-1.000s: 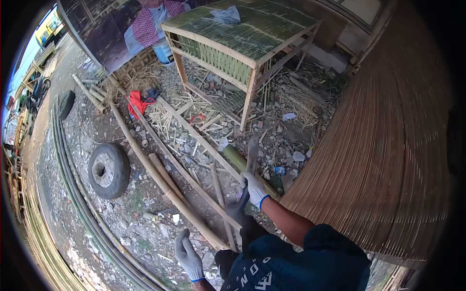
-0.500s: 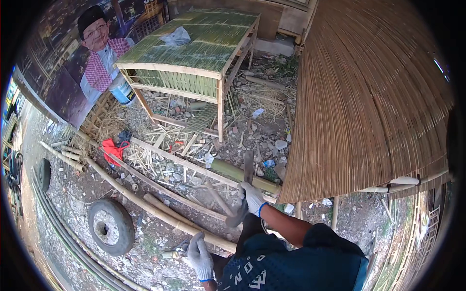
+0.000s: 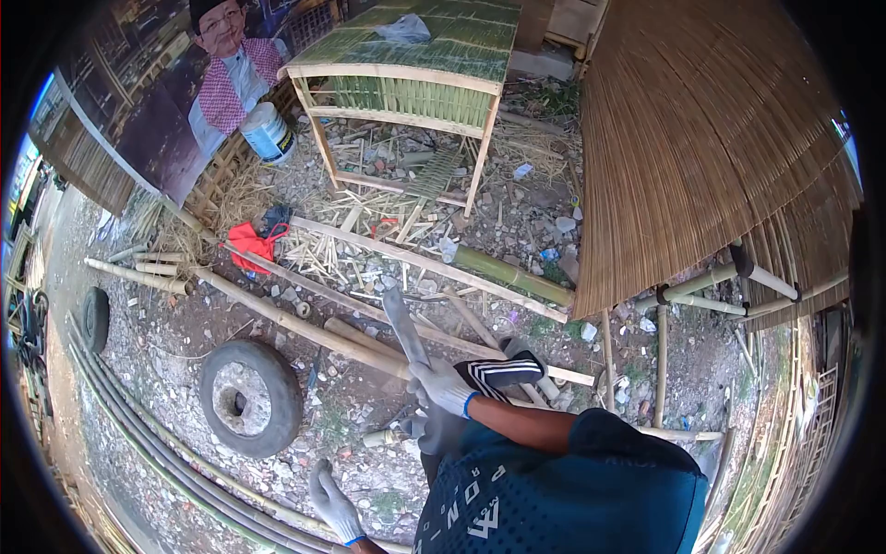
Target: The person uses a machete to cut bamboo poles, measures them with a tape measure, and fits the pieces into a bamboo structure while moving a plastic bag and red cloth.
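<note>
My right hand (image 3: 445,388), in a white glove with a blue cuff, is closed around a machete (image 3: 404,325). Its grey blade points up and away from me. Part of the tool below the fist is blurred. My left hand (image 3: 336,510), gloved the same way, is low over the stony ground with its fingers stretched out and nothing in them. A long bamboo pole (image 3: 295,323) and a flat wooden strip (image 3: 452,340) lie just beyond the machete. My foot and striped trouser leg (image 3: 503,371) show right of the fist.
A table with a green woven bamboo top (image 3: 452,46) stands ahead. A thick green bamboo piece (image 3: 508,272) lies before it. To the right hangs a brown slatted screen (image 3: 683,157). A tyre (image 3: 249,399), a red bag (image 3: 251,247) and a paint bucket (image 3: 266,134) are left.
My view has shifted, and my striped trouser leg now shows. The machete has swung toward the left with my right hand. My left hand has moved left and lower, away from the right.
</note>
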### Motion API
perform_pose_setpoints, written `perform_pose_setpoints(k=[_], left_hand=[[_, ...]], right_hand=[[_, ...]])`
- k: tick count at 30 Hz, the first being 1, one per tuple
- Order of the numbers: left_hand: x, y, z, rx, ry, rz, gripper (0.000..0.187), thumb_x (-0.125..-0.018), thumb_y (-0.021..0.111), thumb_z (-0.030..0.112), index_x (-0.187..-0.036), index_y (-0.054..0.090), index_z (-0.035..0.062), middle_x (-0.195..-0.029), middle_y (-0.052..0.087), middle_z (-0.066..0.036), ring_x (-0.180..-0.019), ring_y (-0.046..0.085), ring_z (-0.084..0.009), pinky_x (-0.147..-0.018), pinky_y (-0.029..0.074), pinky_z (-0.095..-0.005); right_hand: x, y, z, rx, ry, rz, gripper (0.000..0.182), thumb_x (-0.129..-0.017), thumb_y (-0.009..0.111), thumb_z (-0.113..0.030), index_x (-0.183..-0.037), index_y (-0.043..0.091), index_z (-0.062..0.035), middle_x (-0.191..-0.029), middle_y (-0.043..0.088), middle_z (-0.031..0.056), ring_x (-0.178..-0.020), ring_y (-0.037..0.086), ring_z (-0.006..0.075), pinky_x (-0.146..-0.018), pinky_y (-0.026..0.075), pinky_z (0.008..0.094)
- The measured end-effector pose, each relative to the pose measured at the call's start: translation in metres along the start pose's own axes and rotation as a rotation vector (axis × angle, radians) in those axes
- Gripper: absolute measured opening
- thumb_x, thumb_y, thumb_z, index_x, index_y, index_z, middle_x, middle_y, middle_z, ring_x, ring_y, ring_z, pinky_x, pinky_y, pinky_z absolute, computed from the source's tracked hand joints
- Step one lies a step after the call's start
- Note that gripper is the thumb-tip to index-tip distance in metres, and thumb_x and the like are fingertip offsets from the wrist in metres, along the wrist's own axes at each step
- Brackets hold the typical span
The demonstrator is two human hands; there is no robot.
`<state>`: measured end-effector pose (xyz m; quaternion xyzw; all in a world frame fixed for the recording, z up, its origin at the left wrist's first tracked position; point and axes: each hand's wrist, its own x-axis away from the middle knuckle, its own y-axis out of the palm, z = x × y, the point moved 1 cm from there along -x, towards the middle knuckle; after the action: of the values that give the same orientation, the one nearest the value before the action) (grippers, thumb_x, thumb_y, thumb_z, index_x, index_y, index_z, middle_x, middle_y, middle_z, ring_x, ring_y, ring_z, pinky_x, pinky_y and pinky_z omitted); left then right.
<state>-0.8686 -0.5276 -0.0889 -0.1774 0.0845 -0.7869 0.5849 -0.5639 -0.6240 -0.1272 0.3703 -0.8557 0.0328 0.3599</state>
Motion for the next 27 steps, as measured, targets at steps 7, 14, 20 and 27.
perform_pose_setpoints(k=[7,14,20,27], left_hand=[[0.005,-0.072,-0.041,0.046,-0.067,0.181,0.038,-0.11,0.047,0.017,-0.128,0.062,-0.0126,-0.123,0.068,-0.021,-0.116,0.066,-0.0276,-0.106,0.052,-0.0389],[-0.028,-0.042,-0.041,0.144,-0.087,0.13,0.035,-0.107,0.051,0.016,-0.123,0.067,-0.011,-0.12,0.071,-0.02,-0.112,0.067,-0.0253,-0.102,0.051,-0.0359],[-0.091,-0.041,-0.021,0.048,-0.146,-0.009,0.032,-0.105,0.053,0.013,-0.123,0.069,-0.0082,-0.116,0.074,-0.018,-0.11,0.069,-0.0237,-0.101,0.051,-0.0338],[-0.233,-0.096,0.003,-0.084,-0.168,-0.087,0.034,-0.105,0.055,0.018,-0.122,0.07,-0.0076,-0.113,0.075,-0.019,-0.109,0.07,-0.0244,-0.098,0.052,-0.0348]], right_hand=[[-0.039,0.043,0.015,-0.112,-0.013,-0.115,0.036,-0.108,0.056,-0.038,-0.11,0.061,-0.0027,-0.093,0.068,0.0117,-0.063,0.063,0.0177,-0.059,0.054,0.0349],[-0.1,0.092,0.0,-0.293,0.101,-0.036,0.039,-0.103,0.064,-0.046,-0.086,0.057,-0.011,-0.07,0.064,0.0086,-0.054,0.061,0.02,-0.053,0.054,0.0358],[-0.169,0.165,0.009,-0.206,0.133,0.018,0.04,-0.098,0.071,-0.048,-0.082,0.057,-0.0143,-0.067,0.059,0.0037,-0.051,0.057,0.0164,-0.049,0.049,0.0337],[-0.269,0.281,-0.007,-0.126,0.125,0.121,0.044,-0.096,0.072,-0.052,-0.079,0.053,-0.0169,-0.061,0.049,-0.0016,-0.042,0.046,0.0127,-0.042,0.042,0.0315]])
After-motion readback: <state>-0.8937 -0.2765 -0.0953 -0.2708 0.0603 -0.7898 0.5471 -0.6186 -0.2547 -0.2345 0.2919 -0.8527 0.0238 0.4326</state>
